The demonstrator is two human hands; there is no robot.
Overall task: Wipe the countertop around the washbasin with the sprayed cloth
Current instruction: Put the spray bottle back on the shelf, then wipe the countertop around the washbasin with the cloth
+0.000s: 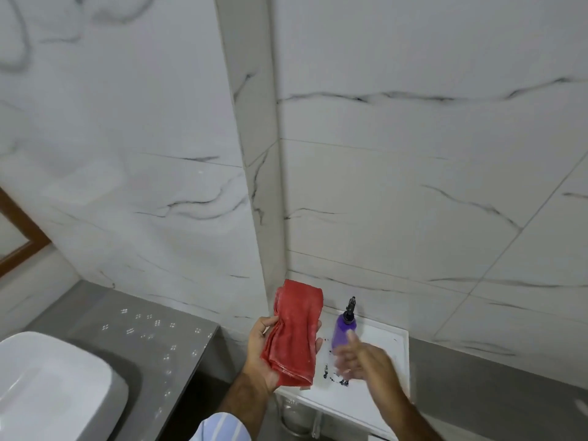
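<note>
Red folded terry cloth (294, 332) lies across the left hand (270, 351), palm up, thumb pressed on the near left edge and fingertips curling round the right edge, so the hand grips it in the air, forearm rising from a pale striped sleeve (222, 428) at the bottom of the view. The right hand (359, 358) hovers just right of the cloth, blurred, fingers spread and loose, holding nothing, its forearm reaching in from the lower right. Behind that hand a purple plastic spray bottle with a black nozzle (345, 326) stands upright on a white square ledge (375, 396) flecked with dark spots, set in the corner of the marble-look tiled walls (413, 186). Well to the left, apart from both hands, the grey stone countertop (178, 332) shows specks of light, and the white ceramic washbasin (54, 389) sits on it at lower left.
</note>
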